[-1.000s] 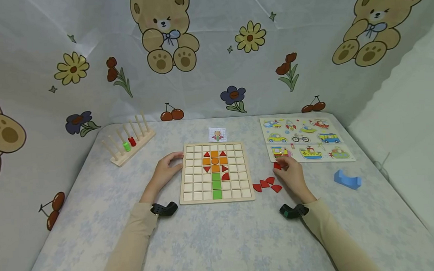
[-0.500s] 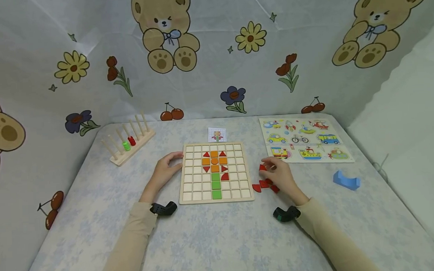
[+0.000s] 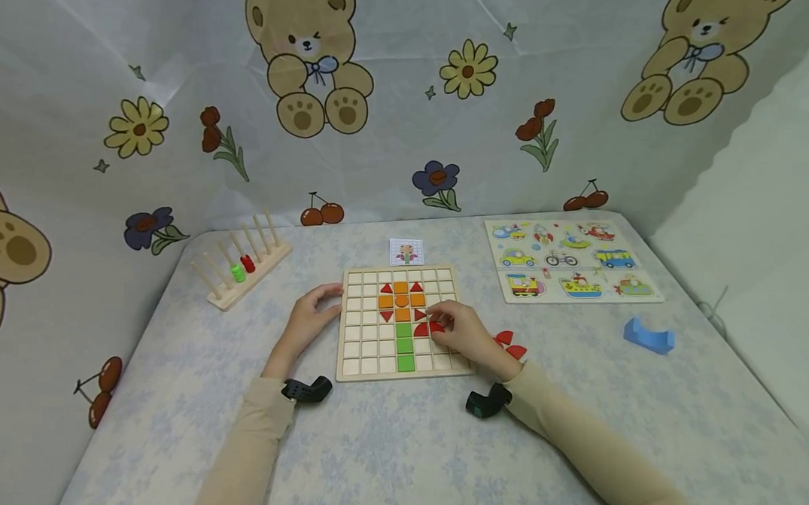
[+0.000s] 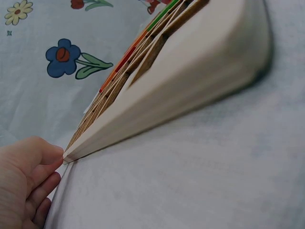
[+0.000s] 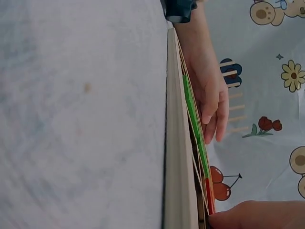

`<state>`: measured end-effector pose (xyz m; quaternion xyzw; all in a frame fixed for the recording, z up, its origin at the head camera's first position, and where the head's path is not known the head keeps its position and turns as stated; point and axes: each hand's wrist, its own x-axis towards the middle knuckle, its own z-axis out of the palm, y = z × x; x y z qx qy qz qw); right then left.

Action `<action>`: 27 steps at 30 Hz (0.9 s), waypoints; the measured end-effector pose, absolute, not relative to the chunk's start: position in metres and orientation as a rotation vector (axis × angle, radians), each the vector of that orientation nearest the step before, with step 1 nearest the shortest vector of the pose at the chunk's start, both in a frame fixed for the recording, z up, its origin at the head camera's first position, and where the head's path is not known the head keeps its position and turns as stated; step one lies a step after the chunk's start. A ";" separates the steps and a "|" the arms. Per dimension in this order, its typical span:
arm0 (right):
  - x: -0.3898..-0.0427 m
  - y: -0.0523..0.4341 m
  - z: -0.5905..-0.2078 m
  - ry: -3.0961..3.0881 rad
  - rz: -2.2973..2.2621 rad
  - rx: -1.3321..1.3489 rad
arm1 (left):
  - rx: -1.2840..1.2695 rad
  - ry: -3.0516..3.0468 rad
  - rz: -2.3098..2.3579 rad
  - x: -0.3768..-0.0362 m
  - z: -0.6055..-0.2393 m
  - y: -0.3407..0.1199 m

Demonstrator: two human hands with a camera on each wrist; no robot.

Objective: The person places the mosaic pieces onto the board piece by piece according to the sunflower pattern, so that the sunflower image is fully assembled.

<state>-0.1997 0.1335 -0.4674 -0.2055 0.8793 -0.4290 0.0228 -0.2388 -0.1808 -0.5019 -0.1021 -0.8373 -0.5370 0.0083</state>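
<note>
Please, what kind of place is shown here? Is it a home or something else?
Probably a children's play corner set up for recording, not clearly a home. A cloth backdrop printed with bears and flowers surrounds the table, which holds a wooden grid board, a vehicle puzzle and a peg rack.

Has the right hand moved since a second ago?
Yes. The right hand has moved left, away from the vehicle puzzle and onto the grid board, pinching a red piece.
</note>
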 end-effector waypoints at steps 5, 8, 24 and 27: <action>-0.198 0.135 -0.468 2.695 -1.361 -0.646 | -0.308 -2.622 -1.676 -0.241 -0.503 -0.181; -0.196 0.145 -0.466 2.702 -1.392 -0.660 | -0.310 -2.616 -1.689 -0.241 -0.504 -0.181; -0.174 0.235 -0.471 2.786 -1.240 -0.464 | -0.305 -2.634 -1.666 -0.241 -0.504 -0.181; -0.169 0.230 -0.470 2.755 -1.251 -0.531 | -0.293 -2.639 -1.675 -0.241 -0.504 -0.180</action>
